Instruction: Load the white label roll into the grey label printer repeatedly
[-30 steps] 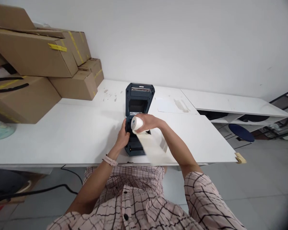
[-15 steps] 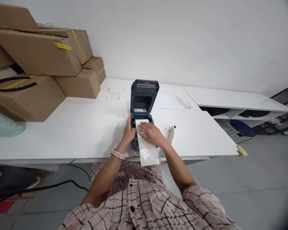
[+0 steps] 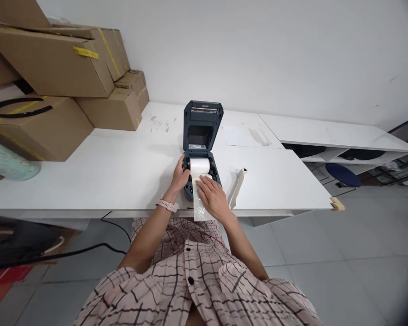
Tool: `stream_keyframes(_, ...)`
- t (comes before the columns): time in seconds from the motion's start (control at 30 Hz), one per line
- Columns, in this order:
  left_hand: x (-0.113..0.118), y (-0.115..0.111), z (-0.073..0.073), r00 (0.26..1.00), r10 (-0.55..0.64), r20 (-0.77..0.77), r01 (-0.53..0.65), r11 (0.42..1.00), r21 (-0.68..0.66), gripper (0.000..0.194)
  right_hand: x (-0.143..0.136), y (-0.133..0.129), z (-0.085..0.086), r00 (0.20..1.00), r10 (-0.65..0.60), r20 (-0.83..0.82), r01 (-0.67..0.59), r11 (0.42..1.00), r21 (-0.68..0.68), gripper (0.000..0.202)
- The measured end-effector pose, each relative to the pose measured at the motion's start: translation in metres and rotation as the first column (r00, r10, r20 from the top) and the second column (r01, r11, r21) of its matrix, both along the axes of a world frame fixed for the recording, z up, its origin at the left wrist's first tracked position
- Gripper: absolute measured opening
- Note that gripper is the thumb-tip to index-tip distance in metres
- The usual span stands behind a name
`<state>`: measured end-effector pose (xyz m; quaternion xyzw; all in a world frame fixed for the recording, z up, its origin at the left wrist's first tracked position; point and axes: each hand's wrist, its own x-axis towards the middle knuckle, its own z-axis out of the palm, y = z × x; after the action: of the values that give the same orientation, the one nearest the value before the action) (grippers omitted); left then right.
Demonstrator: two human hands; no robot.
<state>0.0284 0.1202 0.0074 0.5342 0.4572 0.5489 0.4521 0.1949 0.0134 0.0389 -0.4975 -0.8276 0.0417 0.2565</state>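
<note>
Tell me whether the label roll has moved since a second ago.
Yes. The label roll went from above the printer down into its open bay.

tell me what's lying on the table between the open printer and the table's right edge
In the head view, a nearly spent roll with a loose curling strip lies there, right of the printer; the rest of the white table is bare.

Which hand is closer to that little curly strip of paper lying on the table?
The right hand. It rests on the label strip just left of the curled paper strip. The left hand is farther, across the printer.
</note>
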Motion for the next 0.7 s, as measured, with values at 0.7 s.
stream_keyframes(0.7, -0.005, -0.074, 0.016, 0.996, -0.091, 0.009, 0.091, 0.967, -0.238, 0.090, 0.046, 0.093, 0.065, 0.716, -0.083, -0.693, 0.060, 0.997, -0.057, 0.064)
